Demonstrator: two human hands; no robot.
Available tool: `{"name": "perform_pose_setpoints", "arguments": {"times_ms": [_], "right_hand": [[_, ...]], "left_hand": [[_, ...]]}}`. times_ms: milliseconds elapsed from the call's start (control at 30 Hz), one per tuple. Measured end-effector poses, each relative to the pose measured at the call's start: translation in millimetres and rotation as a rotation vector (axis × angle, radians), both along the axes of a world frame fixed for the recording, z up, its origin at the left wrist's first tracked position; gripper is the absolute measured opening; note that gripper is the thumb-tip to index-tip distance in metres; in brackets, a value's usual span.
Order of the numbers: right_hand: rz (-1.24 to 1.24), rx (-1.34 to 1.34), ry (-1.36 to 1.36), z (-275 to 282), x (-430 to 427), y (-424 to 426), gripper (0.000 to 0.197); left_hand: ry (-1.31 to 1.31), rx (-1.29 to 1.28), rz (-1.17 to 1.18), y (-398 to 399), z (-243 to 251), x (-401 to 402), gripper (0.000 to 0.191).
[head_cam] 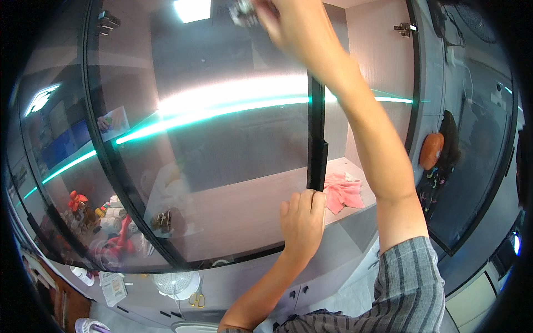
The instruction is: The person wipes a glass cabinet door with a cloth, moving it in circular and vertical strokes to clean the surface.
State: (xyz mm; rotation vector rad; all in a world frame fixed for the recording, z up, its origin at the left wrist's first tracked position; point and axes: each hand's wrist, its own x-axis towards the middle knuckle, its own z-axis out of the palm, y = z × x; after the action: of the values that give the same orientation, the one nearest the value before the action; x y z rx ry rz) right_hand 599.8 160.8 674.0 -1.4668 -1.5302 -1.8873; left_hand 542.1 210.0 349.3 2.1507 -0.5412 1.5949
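Observation:
Before me is a glass cabinet door (233,154) with a black frame (316,133), swung partly open. My left hand (304,222) has its fingers curled around the lower end of that frame's upright edge. High at the top of the picture, my right hand (277,21) is blurred and partly cut off, reaching up in front of the glass. Against its fingers is a crumpled grey-and-white thing (243,12), too blurred to name surely. Inside the cabinet, a pink cloth (343,193) lies bunched on the wooden shelf (245,204), right of my left hand.
A lit strip (208,114) crosses the cabinet back. Metal hinges (404,29) show at the sides. Behind the left glass stand small ornaments (77,200). Below are a white basket (175,283), scissors (197,299) and a white bottle (82,274). Another glass door (470,166) is at right.

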Motion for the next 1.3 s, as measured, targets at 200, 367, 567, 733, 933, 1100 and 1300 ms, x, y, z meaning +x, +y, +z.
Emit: {"name": "perform_pose_setpoints", "arguments": {"times_ms": [200,367,567,733,933,1100,1300], "right_hand": [[-0.139,0.043,0.091,-120.8,-16.8,-24.4,0.018],[-0.17,0.002,0.26,-189.3,-25.6,-44.4,0.018],[-0.199,-0.012,0.263,-174.7,-36.8,-42.7,0.015],[-0.042,0.061,0.085,-82.6,-12.7,-14.1,0.012],[1.413,-0.163,1.157,-80.8,-73.8,2.1,0.02],[1.84,-0.502,1.475,-169.1,-87.0,19.0,0.036],[1.368,-0.291,2.099,-353.2,-147.8,25.7,0.039]], "left_hand": [[-0.06,-0.026,-0.097,14.9,-11.5,-33.2,0.022],[0.002,-0.059,-0.164,26.9,-45.9,-68.1,0.029],[0.101,-0.091,-0.223,38.6,-79.6,-98.3,0.032],[0.146,-0.138,-0.214,42.7,-84.4,-119.7,0.031],[0.217,-0.328,-0.219,63.0,-92.3,-142.2,0.027],[0.119,-0.367,-0.146,93.7,-70.2,-166.7,0.039],[-0.068,-0.361,-0.096,96.7,-82.3,-194.5,0.096]]}}
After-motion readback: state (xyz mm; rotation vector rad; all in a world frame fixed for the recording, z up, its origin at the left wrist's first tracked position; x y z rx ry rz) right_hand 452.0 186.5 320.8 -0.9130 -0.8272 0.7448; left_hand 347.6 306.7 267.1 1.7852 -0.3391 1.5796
